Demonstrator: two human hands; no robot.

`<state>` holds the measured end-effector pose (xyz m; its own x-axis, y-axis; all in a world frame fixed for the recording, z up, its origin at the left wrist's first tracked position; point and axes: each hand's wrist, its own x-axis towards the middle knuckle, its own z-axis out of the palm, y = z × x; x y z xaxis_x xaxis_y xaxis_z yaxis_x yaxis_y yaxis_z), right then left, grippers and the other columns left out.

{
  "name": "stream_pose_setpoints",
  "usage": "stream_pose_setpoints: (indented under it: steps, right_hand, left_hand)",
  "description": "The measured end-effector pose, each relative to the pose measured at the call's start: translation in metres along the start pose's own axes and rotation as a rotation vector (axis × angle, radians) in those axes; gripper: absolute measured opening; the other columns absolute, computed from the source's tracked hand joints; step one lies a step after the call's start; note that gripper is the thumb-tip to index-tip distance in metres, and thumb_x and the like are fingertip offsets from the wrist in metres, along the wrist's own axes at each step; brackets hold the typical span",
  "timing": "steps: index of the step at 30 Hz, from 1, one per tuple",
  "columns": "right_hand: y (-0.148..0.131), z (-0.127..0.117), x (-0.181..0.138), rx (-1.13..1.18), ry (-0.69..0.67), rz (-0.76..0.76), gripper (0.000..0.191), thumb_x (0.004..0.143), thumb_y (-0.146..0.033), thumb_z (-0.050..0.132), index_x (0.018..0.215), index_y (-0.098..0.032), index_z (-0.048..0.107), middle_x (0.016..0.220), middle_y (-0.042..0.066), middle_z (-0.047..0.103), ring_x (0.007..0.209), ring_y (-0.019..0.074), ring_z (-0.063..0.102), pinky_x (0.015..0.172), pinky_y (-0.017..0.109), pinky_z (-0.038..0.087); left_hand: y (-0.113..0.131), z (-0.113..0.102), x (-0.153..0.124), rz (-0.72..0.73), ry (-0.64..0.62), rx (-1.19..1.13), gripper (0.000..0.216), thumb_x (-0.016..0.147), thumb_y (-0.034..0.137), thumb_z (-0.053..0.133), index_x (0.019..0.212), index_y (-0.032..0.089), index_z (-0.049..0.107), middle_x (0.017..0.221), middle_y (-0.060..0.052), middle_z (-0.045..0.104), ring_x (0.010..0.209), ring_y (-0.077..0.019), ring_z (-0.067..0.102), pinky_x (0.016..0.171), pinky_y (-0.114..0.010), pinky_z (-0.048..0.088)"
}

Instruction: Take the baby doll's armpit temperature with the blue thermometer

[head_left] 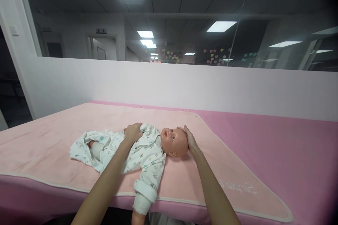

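A baby doll (173,142) lies on its back on a pale pink blanket (52,140), its head to the right. It wears a white printed romper (142,156). One sleeved arm hangs over the table's near edge. My left hand (132,133) rests on the doll's chest, fingers curled over the cloth. My right hand (189,140) cups the top of the doll's bald head, fingers wrapped around it.
The blanket covers a table with a darker pink sheet (277,147). A white half wall (185,84) with a glass window above runs behind the table. A dark doorway (10,95) opens at the left.
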<state>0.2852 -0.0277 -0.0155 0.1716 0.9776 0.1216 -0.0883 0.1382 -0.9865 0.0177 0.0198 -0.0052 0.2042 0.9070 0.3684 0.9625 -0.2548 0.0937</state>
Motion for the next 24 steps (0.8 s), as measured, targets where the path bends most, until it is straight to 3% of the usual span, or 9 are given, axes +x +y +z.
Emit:
stream_pose_setpoints:
  steps: [4, 6, 13, 18, 24]
  right_hand:
    - [-0.002, -0.006, 0.004, 0.068, 0.206, -0.043, 0.047, 0.080, -0.048, 0.040, 0.107, -0.013, 0.057, 0.118, 0.011, 0.056, 0.108, 0.0199, 0.053, 0.090, 0.030, 0.040]
    - [-0.003, -0.005, 0.003, 0.118, 0.226, -0.051, 0.045, 0.081, -0.046, 0.041, 0.108, -0.013, 0.057, 0.117, 0.011, 0.057, 0.107, 0.0194, 0.053, 0.090, 0.029, 0.040]
    - [-0.002, 0.010, -0.010, 0.173, -0.104, 0.147, 0.034, 0.079, -0.043, 0.048, 0.086, -0.015, 0.065, 0.078, 0.007, 0.069, 0.080, 0.0226, 0.064, 0.077, 0.033, 0.048]
    - [-0.005, 0.008, -0.011, 0.164, -0.079, 0.153, 0.031, 0.077, -0.041, 0.050, 0.086, -0.016, 0.065, 0.072, 0.004, 0.069, 0.077, 0.0220, 0.064, 0.074, 0.030, 0.048]
    - [-0.006, 0.012, -0.011, 0.177, -0.101, 0.164, 0.040, 0.076, -0.048, 0.048, 0.087, -0.014, 0.065, 0.080, 0.007, 0.069, 0.080, 0.0232, 0.064, 0.076, 0.032, 0.048]
  left_hand:
    - [0.000, 0.000, 0.000, 0.007, -0.005, 0.002, 0.035, 0.068, 0.015, 0.047, 0.102, 0.020, 0.053, 0.101, -0.006, 0.061, 0.087, -0.0243, 0.058, 0.076, -0.032, 0.039]
    - [-0.001, 0.001, 0.000, 0.009, -0.005, 0.005, 0.034, 0.068, 0.016, 0.047, 0.102, 0.020, 0.053, 0.101, -0.006, 0.061, 0.087, -0.0243, 0.057, 0.075, -0.032, 0.038]
    - [-0.003, 0.003, 0.002, 0.032, -0.005, 0.022, 0.034, 0.069, 0.017, 0.045, 0.102, 0.020, 0.052, 0.099, -0.006, 0.061, 0.087, -0.0236, 0.057, 0.074, -0.031, 0.038]
    - [-0.003, 0.003, 0.002, 0.037, 0.003, 0.021, 0.032, 0.070, 0.019, 0.045, 0.101, 0.020, 0.052, 0.098, -0.006, 0.061, 0.087, -0.0238, 0.057, 0.073, -0.031, 0.038]
    - [-0.003, 0.004, 0.003, 0.025, -0.012, 0.013, 0.031, 0.070, 0.019, 0.045, 0.100, 0.020, 0.053, 0.097, -0.005, 0.062, 0.087, -0.0235, 0.057, 0.075, -0.032, 0.038]
